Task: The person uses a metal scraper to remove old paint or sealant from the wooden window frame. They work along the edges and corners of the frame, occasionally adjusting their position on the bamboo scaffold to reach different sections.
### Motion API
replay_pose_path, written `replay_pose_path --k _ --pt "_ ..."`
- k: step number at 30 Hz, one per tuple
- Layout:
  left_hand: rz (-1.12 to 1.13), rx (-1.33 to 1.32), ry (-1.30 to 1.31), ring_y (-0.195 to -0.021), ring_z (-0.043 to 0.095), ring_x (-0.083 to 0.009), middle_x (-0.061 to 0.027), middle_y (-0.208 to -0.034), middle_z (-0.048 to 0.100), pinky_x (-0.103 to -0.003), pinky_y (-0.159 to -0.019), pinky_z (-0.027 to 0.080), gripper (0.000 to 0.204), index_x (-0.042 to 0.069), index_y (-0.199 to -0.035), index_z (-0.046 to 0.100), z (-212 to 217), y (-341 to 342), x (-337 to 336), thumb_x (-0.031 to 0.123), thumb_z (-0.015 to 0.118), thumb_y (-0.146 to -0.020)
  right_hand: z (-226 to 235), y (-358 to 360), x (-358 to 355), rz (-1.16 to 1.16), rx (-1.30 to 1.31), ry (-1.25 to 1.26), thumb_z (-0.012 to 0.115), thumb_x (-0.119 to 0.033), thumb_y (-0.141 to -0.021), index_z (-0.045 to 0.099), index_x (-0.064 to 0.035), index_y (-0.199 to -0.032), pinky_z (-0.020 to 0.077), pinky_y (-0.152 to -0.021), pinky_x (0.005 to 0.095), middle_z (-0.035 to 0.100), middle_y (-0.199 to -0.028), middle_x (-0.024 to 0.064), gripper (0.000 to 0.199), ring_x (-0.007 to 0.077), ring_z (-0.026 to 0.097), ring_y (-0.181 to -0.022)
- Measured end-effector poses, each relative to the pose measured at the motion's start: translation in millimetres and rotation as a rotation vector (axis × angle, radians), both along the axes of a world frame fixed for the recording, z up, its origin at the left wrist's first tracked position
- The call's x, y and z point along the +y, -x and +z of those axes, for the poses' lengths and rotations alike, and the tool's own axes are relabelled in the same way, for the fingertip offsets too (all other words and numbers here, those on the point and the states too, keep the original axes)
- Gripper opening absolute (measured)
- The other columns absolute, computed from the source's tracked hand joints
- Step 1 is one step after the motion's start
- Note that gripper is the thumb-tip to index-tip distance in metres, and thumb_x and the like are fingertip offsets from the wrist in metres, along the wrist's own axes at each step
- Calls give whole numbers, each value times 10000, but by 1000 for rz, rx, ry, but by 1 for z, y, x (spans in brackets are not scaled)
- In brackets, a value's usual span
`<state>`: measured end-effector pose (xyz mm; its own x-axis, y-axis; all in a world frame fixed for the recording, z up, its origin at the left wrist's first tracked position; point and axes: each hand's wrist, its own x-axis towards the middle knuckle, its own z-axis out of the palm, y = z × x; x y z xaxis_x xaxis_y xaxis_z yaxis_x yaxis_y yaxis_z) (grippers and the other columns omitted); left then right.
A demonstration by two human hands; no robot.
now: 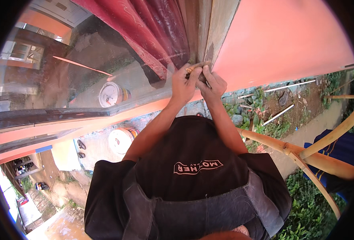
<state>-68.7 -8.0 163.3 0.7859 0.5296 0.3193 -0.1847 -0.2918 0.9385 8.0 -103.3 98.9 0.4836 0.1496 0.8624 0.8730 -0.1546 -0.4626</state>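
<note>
Black cloth nearest: a shirt [197, 146] with pale, upside-down lettering across the chest, crossed by dark grey bands [141, 208]. At the bottom edge, a patch of bare skin [225, 236], too cropped to identify. Farther up, the left hand [182, 85], thumb and fingers pinched together on a small tan-brown piece [200, 65]. Just beside, the right hand [213, 85], fingers curled in at the same spot; impossible to tell whether clamped on the piece or merely against it. Piece at the wooden frame [217, 30], its shape mostly covered by fingers, contact with the wood hard to make out.

To the frame's right, a pink wall [285, 36]; to its left, a red curtain [145, 28] behind glass, muddled by reflections. Lower down, a white-lidded bucket [120, 141], partly hidden by the left forearm, and dark sandals [81, 149] near a pale panel. On the right, bamboo poles [267, 139], cut off by the dark lens rim, partly in front of blue cloth [343, 146]; unclear whether worn or hung.
</note>
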Motion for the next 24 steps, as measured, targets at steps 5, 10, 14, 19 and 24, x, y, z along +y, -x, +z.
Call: replay_pose_path --k 5,10,14,19,24 --pt "2 -45 -13 -730 545 -83 -30 -774 616 -269 -634 446 243 -20 -1070 731 3 0 0 204 671 -995 12 -1 0 30 10 0 916 -206 -647 713 -86 -1237 463 -476 284 557 -648 31 635 167 561 -524" --pt "19 -74 -33 -695 529 -87 -35 -756 609 -276 -604 437 249 -27 -1038 722 4 1 -3 214 668 -999 13 1 -1 28 -3 -14 915 -219 -643 719 -86 -1225 446 -468 286 539 -650 32 628 168 538 -516" --pt "15 -71 13 -691 520 -82 -22 -752 598 -273 -600 431 257 -33 -1012 713 7 -1 0 220 671 -1000 20 2 -2 52 33 3 919 -224 -638 712 -95 -1240 452 -469 281 536 -645 20 649 163 540 -516" --pt "34 -105 5 -696 494 -62 -13 -726 564 -251 -584 404 264 -44 -964 698 6 -2 -4 217 676 -999 19 -3 1 36 -2 -41 922 -235 -618 731 -97 -1197 437 -459 281 511 -628 13 624 160 525 -507" --pt "19 -54 58 -672 498 -65 -10 -713 568 -264 -575 409 268 -38 -979 704 6 -3 0 228 678 -997 28 -7 3 24 -11 -15 920 -245 -600 745 -97 -1162 415 -446 284 468 -602 3 607 158 492 -488"
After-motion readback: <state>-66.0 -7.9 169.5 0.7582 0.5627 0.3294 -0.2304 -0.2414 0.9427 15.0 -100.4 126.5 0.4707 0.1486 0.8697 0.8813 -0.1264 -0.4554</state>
